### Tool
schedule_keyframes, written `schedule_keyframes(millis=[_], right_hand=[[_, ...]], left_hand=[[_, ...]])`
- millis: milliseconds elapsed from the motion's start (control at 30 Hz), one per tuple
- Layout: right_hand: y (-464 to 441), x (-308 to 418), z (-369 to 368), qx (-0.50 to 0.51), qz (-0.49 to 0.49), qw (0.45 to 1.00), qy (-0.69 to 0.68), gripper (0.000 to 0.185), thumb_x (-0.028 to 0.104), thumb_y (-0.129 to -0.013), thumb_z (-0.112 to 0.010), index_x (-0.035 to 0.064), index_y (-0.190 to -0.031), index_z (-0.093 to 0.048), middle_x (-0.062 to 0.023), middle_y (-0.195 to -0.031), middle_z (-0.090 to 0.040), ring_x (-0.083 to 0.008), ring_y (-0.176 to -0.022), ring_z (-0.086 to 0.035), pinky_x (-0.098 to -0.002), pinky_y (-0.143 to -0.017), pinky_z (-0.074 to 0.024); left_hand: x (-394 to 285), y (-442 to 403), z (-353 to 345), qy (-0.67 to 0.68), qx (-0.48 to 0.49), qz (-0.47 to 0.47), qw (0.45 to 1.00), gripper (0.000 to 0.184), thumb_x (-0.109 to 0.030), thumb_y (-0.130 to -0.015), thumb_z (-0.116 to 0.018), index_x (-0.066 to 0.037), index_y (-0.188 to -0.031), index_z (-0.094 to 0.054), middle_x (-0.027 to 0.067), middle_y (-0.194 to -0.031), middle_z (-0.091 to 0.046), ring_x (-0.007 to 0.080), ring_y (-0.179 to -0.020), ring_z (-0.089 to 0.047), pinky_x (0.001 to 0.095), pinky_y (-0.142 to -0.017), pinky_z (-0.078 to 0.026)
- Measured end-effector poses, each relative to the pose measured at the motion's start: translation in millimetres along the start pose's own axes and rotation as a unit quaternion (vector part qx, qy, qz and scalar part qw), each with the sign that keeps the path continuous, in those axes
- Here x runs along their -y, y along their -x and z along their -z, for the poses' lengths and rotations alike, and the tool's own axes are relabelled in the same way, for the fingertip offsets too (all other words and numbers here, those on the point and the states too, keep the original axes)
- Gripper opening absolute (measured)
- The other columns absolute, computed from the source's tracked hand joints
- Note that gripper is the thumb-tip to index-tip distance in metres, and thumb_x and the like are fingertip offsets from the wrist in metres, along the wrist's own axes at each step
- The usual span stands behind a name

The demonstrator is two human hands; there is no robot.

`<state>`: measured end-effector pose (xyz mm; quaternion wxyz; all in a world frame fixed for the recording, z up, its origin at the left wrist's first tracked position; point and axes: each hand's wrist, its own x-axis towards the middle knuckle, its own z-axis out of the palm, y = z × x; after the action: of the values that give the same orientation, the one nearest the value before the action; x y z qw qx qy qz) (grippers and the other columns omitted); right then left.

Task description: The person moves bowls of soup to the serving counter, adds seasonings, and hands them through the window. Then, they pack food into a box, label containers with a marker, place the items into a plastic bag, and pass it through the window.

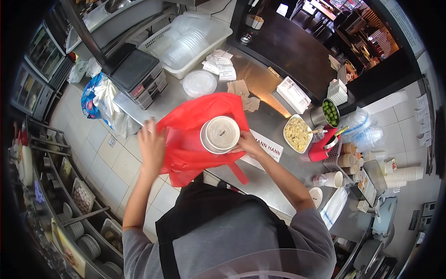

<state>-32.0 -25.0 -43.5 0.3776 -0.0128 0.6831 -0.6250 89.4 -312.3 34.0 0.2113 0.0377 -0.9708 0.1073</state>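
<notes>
A red bag (179,139) lies spread at the near edge of the steel counter. A round tub (220,134) with a clear lid and dark writing on top is over the bag. My right hand (247,143) grips the tub's right side, its fingertips partly hidden by the rim. At the bag's left edge, my left hand (151,138) has bent fingers closed on the red material. White paper printed "MANN HANN" (267,148) is on the counter right of the bag. A clear round lid (199,83) sits beyond it.
A white basket (179,72) holds stacked clear containers. Receipts (221,64) and a crumpled brown paper (244,94) lie nearby. To the right are a bowl of yellowish food (297,133), a pot of green limes (318,116) and stacked cups (402,174).
</notes>
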Motion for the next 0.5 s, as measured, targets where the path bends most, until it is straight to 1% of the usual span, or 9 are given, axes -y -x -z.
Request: schedule_keyframes(millis=[33,67,100,133,167,200,267,367,500], right_hand=[[1,2,1,0.001,-0.002,1.0,-0.009,0.026,0.017,-0.092,-0.044,-0.0074,-0.1,-0.047,-0.0187,-0.087,-0.061,-0.0283,-0.072,-0.066,-0.0328,-0.062,-0.0574],[2,3,1,0.003,-0.004,1.0,-0.017,0.027,0.017,-0.092,-0.044,-0.0077,-0.101,-0.047,-0.0188,-0.088,-0.061,-0.0284,-0.072,-0.066,-0.0328,-0.062,-0.0573],[4,4,1,0.005,-0.005,1.0,-0.011,0.029,0.017,-0.092,-0.044,-0.0083,-0.105,-0.046,-0.0193,-0.09,-0.061,-0.0286,-0.073,-0.066,-0.0326,-0.062,-0.0573],[5,5,1,0.005,-0.011,1.0,-0.013,0.03,0.017,-0.091,-0.045,-0.0079,-0.108,-0.046,-0.0192,-0.091,-0.061,-0.0281,-0.074,-0.066,-0.0324,-0.063,-0.0573],[5,5,1,0.005,-0.016,1.0,-0.016,0.033,0.017,-0.09,-0.047,-0.0074,-0.111,-0.045,-0.0192,-0.093,-0.061,-0.0275,-0.074,-0.066,-0.0322,-0.063,-0.0573],[6,5,0,0.004,-0.02,1.0,-0.02,0.035,0.017,-0.09,-0.049,-0.0069,-0.114,-0.045,-0.0191,-0.094,-0.061,-0.027,-0.075,-0.066,-0.0321,-0.064,-0.0574],[4,5,-1,-0.003,-0.021,0.999,-0.028,0.034,0.017,-0.09,-0.048,-0.0069,-0.114,-0.045,-0.019,-0.093,-0.061,-0.028,-0.075,-0.066,-0.0326,-0.064,-0.0573],[2,4,-4,-0.008,-0.016,0.998,-0.056,0.033,0.018,-0.09,-0.048,-0.0069,-0.112,-0.046,-0.0186,-0.093,-0.061,-0.0296,-0.075,-0.065,-0.0334,-0.065,-0.0572],[-7,15,-19,-0.032,-0.003,0.994,-0.1,0.031,0.018,-0.09,-0.047,-0.0075,-0.108,-0.047,-0.0189,-0.095,-0.059,-0.0311,-0.077,-0.065,-0.035,-0.068,-0.0566]], left_hand=[[-22,-2,12,0.041,0.029,-0.022,0.998,0.022,-0.009,-0.073,-0.054,-0.005,-0.094,-0.057,0.0128,-0.104,-0.051,0.0292,-0.098,-0.05,0.037,-0.078,-0.04],[-45,2,-6,0.226,0.014,0.044,0.973,0.011,-0.011,-0.069,-0.056,-0.006,-0.078,-0.061,0.009,-0.094,-0.053,0.026,-0.092,-0.052,0.0375,-0.071,-0.042],[-57,5,-7,0.14,0.169,-0.13,0.967,0.008,-0.009,-0.068,-0.056,-0.005,-0.069,-0.062,0.0114,-0.092,-0.055,0.0249,-0.094,-0.053,0.0383,-0.071,-0.045],[-74,15,-39,0.172,0.247,-0.104,0.948,0.012,-0.008,-0.068,-0.056,-0.005,-0.058,-0.062,0.011,-0.088,-0.058,0.0243,-0.094,-0.055,0.0384,-0.074,-0.048],[-77,4,-49,0.17,0.405,-0.134,0.889,0.021,-0.018,-0.074,-0.059,-0.001,-0.086,-0.065,0.0211,-0.112,-0.052,0.0343,-0.11,-0.047,0.0447,-0.088,-0.043],[-80,9,-61,0.167,0.414,-0.146,0.883,0.033,-0.023,-0.074,-0.06,-0.002,-0.099,-0.057,0.0237,-0.119,-0.044,0.0382,-0.115,-0.041,0.0472,-0.091,-0.039],[-85,10,-78,0.162,0.429,-0.174,0.871,0.062,-0.034,-0.075,-0.063,-0.003,-0.125,-0.043,0.029,-0.134,-0.027,0.0461,-0.125,-0.027,0.0521,-0.097,-0.033],[-84,1,-83,0.123,0.527,-0.205,0.816,0.092,-0.049,-0.071,-0.065,-0.01,-0.14,-0.018,0.0314,-0.141,-0.006,0.0529,-0.127,-0.014,0.0617,-0.097,-0.024],[-83,-5,-65,0.124,0.551,-0.209,0.799,0.089,-0.047,-0.069,-0.067,-0.022,-0.14,-0.02,0.0302,-0.141,-0.005,0.052,-0.127,-0.013,0.0637,-0.094,-0.025]])
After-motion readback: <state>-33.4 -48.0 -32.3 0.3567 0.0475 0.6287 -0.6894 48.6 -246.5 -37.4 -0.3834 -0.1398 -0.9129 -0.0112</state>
